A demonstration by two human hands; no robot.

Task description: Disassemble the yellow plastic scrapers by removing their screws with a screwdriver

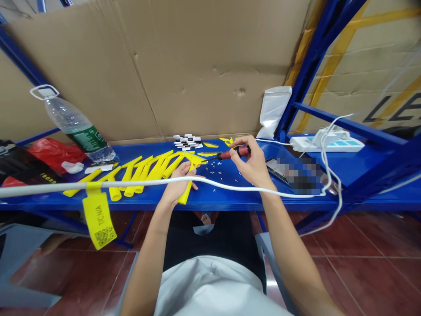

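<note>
My left hand point(179, 181) is closed around a yellow plastic handle-shaped part point(186, 193) near the front of the blue table. In my right hand point(252, 163) is a red and black screwdriver point(235, 152), held nearly level with its shaft pointing left. Its tip meets or nearly meets the head of the yellow part; contact is too small to make out. Several small screws point(221, 172) lie scattered on the tabletop between my hands. To the left, several similar yellow parts point(131, 175) lie in a slanting row. Thin yellow pieces point(210, 145) rest behind the screwdriver.
A white cable point(223, 185) with a yellow tag point(99, 219) crosses in front of the table point(158, 199). Small packets point(187, 142) lie by the cardboard. A water bottle point(82, 127) stands at left; a phone point(279, 171) and power strip point(329, 142) are at right.
</note>
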